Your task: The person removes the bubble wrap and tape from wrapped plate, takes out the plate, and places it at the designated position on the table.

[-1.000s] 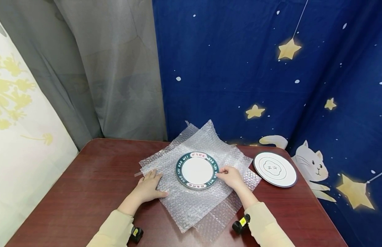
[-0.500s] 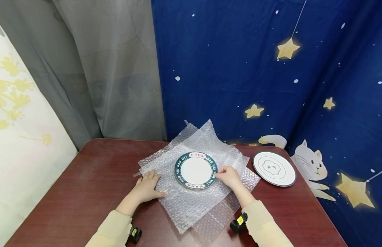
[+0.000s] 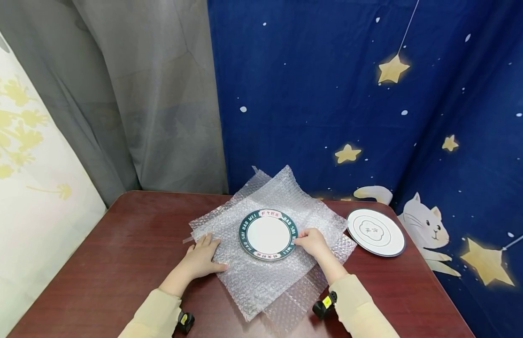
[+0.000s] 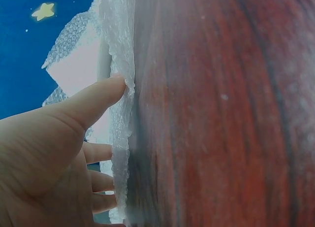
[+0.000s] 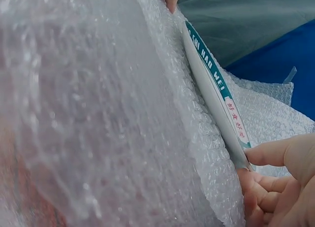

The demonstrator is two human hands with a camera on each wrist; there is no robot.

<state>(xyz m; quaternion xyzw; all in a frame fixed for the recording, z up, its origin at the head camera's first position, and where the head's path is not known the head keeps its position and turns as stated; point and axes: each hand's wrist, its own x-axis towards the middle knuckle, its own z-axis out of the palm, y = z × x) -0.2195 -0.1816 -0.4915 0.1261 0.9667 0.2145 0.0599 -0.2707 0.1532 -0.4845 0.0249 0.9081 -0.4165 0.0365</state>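
Note:
A white plate with a green lettered rim [image 3: 268, 234] lies on layered sheets of bubble wrap [image 3: 253, 286] on the table. My right hand [image 3: 313, 241] pinches the plate's right edge between thumb and curled fingers; in the right wrist view the thumb [image 5: 268, 153] sits on top of the rim and the fingers lie beneath it. My left hand [image 3: 201, 257] rests with spread fingers on the left side of the bubble wrap. Up close in the left wrist view, the left thumb [image 4: 101, 96] touches the wrap's edge.
A second white plate with a dark rim [image 3: 376, 232] stands at the right, close to the bubble wrap's corner. The dark red table [image 3: 130, 253] has its far edge against grey [image 3: 160, 103] and blue star-patterned curtains [image 3: 295, 94].
The right corner of the upper bubble wrap sheet lies further out, now reaching the second plate's edge. Both hands and the green-rimmed plate stay almost where they were.

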